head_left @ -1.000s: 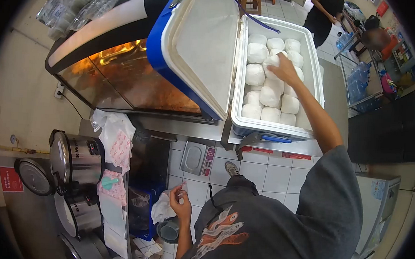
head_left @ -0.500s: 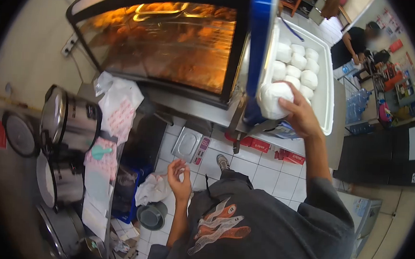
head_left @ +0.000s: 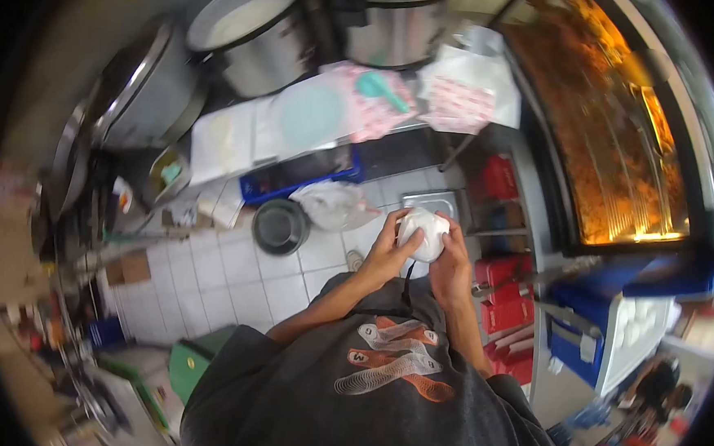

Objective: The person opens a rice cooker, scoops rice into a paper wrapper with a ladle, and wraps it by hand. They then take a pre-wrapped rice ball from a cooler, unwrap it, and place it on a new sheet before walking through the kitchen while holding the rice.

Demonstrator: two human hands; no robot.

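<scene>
A round white wrapped bundle is held in front of my chest, between both hands. Its contents are hidden by the wrapping. My left hand grips its left side, with the thumb across the front. On the opposite side, the fingers of my right hand curl around it. More white bundles lie in the blue cooler box at the right, whose inner wall is white.
A glass food warmer glows at upper right. Large cookers stand along the counter beside printed wrapping paper and a green scoop. On the tiled floor are a grey bucket and a white plastic bag. Red boxes sit under the table.
My view has swung left, away from the cooler. The bundle that my right hand held over the cooler is now before my chest, and my left hand has taken hold of it too.
</scene>
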